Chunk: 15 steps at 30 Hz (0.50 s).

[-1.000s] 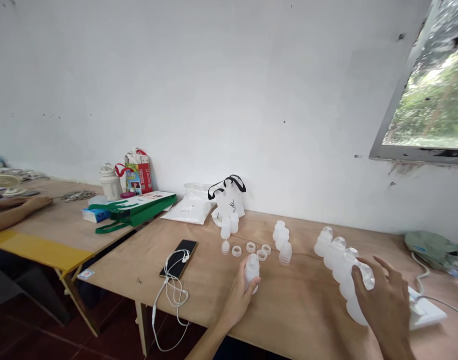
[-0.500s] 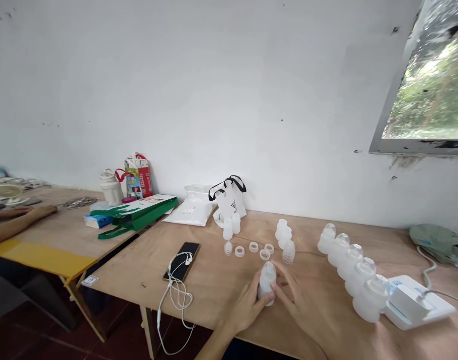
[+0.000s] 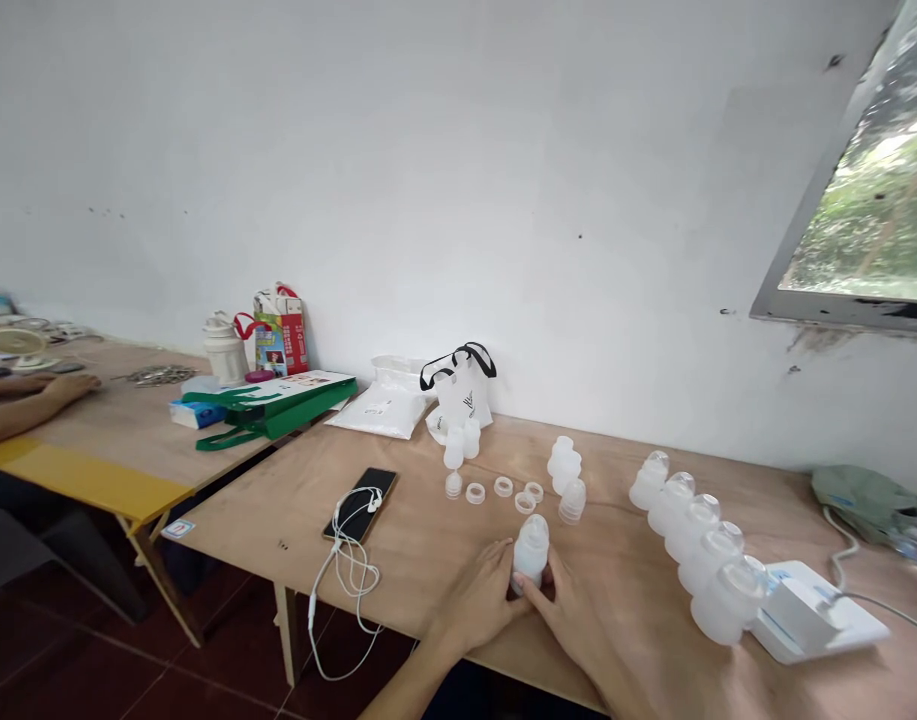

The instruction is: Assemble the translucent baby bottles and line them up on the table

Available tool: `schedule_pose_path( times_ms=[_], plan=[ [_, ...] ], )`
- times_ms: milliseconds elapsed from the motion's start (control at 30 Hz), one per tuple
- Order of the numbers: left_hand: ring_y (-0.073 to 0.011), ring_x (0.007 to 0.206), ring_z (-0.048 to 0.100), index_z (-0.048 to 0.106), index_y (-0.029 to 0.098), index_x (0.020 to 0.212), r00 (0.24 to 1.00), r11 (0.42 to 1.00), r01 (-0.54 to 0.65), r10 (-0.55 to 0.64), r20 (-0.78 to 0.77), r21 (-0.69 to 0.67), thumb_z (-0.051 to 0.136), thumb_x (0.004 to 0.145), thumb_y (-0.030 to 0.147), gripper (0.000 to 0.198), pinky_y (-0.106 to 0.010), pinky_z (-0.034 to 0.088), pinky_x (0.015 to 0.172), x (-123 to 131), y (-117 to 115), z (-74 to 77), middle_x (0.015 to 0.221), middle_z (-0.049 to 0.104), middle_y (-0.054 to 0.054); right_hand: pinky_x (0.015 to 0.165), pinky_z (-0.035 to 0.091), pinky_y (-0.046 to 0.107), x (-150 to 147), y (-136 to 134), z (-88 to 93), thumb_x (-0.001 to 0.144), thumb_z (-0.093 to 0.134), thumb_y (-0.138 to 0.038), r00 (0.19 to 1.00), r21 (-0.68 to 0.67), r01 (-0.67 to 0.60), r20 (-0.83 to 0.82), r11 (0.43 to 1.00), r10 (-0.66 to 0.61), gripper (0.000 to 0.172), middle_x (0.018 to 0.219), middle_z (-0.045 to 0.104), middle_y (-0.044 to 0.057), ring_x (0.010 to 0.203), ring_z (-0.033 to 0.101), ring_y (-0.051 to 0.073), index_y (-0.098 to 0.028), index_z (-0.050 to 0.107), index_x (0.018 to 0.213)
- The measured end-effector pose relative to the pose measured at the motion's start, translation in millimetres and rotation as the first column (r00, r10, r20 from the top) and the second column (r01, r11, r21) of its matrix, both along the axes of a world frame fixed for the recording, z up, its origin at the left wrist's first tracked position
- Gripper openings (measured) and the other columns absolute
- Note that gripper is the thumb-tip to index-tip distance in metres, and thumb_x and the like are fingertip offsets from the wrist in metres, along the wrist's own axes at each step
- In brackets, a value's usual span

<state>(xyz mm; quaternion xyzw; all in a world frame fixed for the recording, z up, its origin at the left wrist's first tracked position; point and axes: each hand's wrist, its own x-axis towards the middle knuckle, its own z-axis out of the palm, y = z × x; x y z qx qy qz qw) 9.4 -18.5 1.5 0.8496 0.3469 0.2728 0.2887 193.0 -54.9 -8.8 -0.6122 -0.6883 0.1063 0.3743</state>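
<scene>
Near the front of the table stands a translucent white baby bottle (image 3: 531, 548), upright with a dome-shaped top. My left hand (image 3: 479, 592) is closed around its left side, and my right hand (image 3: 569, 602) holds the lower right side. The hands partly hide the bottle's base. Just beyond lie several white screw rings (image 3: 525, 503). Behind them to the left, a small ribbed nipple piece (image 3: 453, 486) stands in front of white bottle bodies (image 3: 454, 448). More white pieces (image 3: 567, 470) stand in a short row at the right, with a ribbed domed piece (image 3: 572, 502) nearest me.
A diagonal row of capped bottles (image 3: 704, 528) stands right, beside a white box-shaped device (image 3: 799, 608) with a cable. A phone (image 3: 360, 505) with tangled white earphones (image 3: 345, 545) lies left. White packages (image 3: 387, 408) rest by the wall. Another person's arm (image 3: 34, 408) lies on the neighbouring table.
My right hand's fingers, raised beside the bottle's top before, have come down around its lower right side. The view has shifted slightly.
</scene>
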Motion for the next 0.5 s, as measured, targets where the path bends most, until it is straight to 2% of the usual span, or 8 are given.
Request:
schedule_pose_path(
  times_ms=[200, 367, 433, 500],
  plan=[
    [-0.0295, 0.146, 0.046, 0.053, 0.018, 0.147, 0.998, 0.999, -0.033, 0.033, -0.053, 0.002, 0.065, 0.096, 0.035, 0.055, -0.042, 0.034, 0.124, 2, -1, 4.3, 0.153, 0.055, -0.013, 0.092, 0.054, 0.048, 2, 2, -11.4, 0.089, 0.063, -0.053, 0.996, 0.079, 0.021, 0.090, 0.997, -0.028, 0.039, 0.112, 0.075, 0.010, 0.111, 0.068, 0.038, -0.028, 0.071, 0.118],
    [-0.0301, 0.139, 0.052, 0.056, 0.020, 0.141, 0.997, 0.999, -0.041, 0.043, -0.057, 0.034, 0.061, 0.099, 0.037, 0.045, -0.044, 0.038, 0.119, 3, -2, 1.8, 0.148, 0.058, -0.013, 0.090, 0.055, 0.050, 7, 10, -24.7, 0.089, 0.062, -0.056, 0.992, 0.111, 0.062, 0.102, 0.992, -0.074, 0.039, 0.112, 0.075, 0.011, 0.109, 0.069, 0.039, -0.027, 0.072, 0.114],
    [-0.0299, 0.138, 0.052, 0.055, 0.019, 0.141, 0.996, 0.997, -0.032, 0.037, -0.078, 0.065, 0.064, 0.098, 0.037, 0.047, -0.044, 0.038, 0.119, 3, -2, 0.8, 0.147, 0.059, -0.012, 0.090, 0.055, 0.051, 10, 14, -29.4, 0.089, 0.062, -0.060, 0.989, 0.133, 0.117, 0.069, 0.984, -0.127, 0.045, 0.110, 0.075, 0.013, 0.107, 0.069, 0.039, -0.025, 0.070, 0.116],
    [-0.0298, 0.141, 0.050, 0.052, 0.019, 0.145, 0.994, 0.996, -0.020, 0.030, -0.105, 0.093, 0.067, 0.097, 0.037, 0.053, -0.045, 0.036, 0.121, 3, -2, 0.2, 0.149, 0.058, -0.012, 0.089, 0.055, 0.052, 11, 18, -32.0, 0.088, 0.061, -0.062, 0.984, 0.172, 0.174, 0.011, 0.970, -0.178, 0.056, 0.113, 0.074, 0.015, 0.108, 0.069, 0.040, -0.022, 0.065, 0.127]
  ],
)
